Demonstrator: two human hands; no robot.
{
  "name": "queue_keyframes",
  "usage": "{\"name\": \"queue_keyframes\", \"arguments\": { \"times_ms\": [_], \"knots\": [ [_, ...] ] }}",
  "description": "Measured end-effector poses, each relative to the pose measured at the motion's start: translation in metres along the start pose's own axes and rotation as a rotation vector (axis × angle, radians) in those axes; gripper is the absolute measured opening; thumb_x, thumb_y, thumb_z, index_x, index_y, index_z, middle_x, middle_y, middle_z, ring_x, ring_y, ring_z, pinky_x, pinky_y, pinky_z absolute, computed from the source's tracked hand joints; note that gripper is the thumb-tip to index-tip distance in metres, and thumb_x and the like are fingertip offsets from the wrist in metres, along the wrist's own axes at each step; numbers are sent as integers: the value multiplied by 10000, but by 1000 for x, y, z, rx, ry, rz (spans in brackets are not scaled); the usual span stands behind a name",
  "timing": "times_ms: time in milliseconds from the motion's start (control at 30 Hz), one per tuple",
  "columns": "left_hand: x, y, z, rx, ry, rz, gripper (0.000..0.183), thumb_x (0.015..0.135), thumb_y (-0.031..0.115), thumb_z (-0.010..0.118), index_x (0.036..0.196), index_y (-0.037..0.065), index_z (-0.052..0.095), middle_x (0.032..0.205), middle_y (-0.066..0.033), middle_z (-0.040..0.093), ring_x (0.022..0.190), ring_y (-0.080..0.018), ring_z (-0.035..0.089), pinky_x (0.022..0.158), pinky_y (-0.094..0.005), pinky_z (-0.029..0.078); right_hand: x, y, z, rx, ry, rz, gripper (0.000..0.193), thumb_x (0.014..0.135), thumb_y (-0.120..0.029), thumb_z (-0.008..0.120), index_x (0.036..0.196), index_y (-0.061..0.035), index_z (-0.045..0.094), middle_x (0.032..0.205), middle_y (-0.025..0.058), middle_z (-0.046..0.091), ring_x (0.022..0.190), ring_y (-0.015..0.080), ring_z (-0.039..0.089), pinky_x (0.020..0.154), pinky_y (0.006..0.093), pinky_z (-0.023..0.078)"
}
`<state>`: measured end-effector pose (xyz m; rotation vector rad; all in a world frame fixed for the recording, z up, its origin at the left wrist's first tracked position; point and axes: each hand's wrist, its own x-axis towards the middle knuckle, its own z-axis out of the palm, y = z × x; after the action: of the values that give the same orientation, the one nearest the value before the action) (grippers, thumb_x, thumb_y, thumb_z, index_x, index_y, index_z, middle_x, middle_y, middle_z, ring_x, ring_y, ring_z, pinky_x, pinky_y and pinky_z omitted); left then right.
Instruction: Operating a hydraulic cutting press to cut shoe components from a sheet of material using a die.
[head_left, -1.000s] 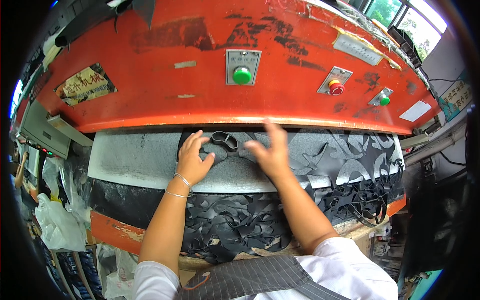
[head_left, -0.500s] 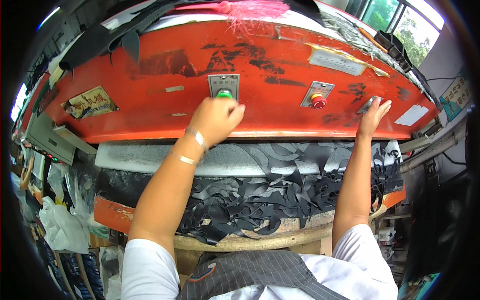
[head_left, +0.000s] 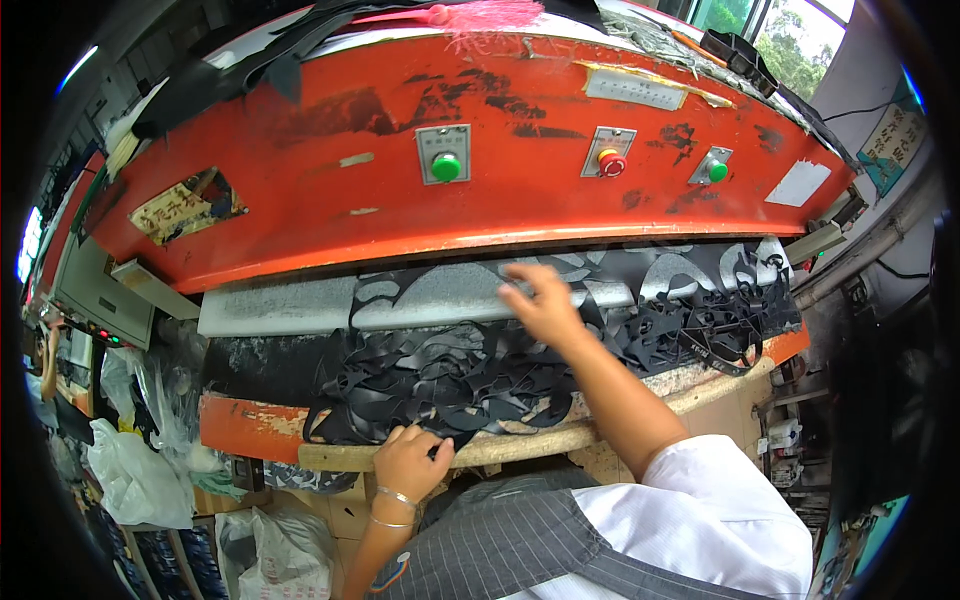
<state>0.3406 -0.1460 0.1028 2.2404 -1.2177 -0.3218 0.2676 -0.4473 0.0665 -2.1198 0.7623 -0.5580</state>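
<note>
My right hand (head_left: pixel 543 306) is over the front of the white cutting board (head_left: pixel 270 306), its thumb and fingers apart and nothing visible in it. Below and around it is black sheet material with curved cut-outs (head_left: pixel 430 288), part of it running back under the red machine beam. At the front, my left hand (head_left: pixel 408 462) rests on the wooden rail (head_left: pixel 530 446), fingertips at the edge of a heap of tangled black scraps (head_left: pixel 460 370). Its thumb stands apart, with a dark bit of scrap showing beside it.
The red machine beam (head_left: pixel 330 200) spans the view, carrying a left green button (head_left: pixel 445 167), a red stop button (head_left: pixel 611 163) and a right green button (head_left: pixel 717 172). A pink brush (head_left: pixel 490 14) and black sheets lie on top. White plastic bags (head_left: pixel 140 475) hang at the left.
Both hands have left the green buttons. The left has come down to the front rail, the right down and left to the board. The view has shifted, and more black cut-out material shows on the board.
</note>
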Motion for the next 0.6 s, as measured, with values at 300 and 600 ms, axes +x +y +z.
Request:
{"name": "queue_keyframes", "arguments": {
  "times_ms": [300, 600],
  "knots": [
    [-21, -19, 25, 16, 62, 70, 158, 698, 253, 728, 619, 127, 672, 676, -40, 596, 691, -258, 587, 572, -388, 485, 40, 1, 80, -421, -93, 107, 492, 817, -384, 689, 1072, 31, 617, 1142, 227, 627, 1119, 384, 556, 961, 461, 444],
    [-32, -37, 54, 69, 77, 130, 169, 664, 226, 739, 616, 123, 614, 673, -38, 558, 674, -275, 555, 557, -409, 448, 84, 7, 136, -435, 140, -79, 352, 766, -226, 727, 995, -18, 558, 997, 162, 579, 989, 345, 545, 846, 451, 461]
  ]
}}
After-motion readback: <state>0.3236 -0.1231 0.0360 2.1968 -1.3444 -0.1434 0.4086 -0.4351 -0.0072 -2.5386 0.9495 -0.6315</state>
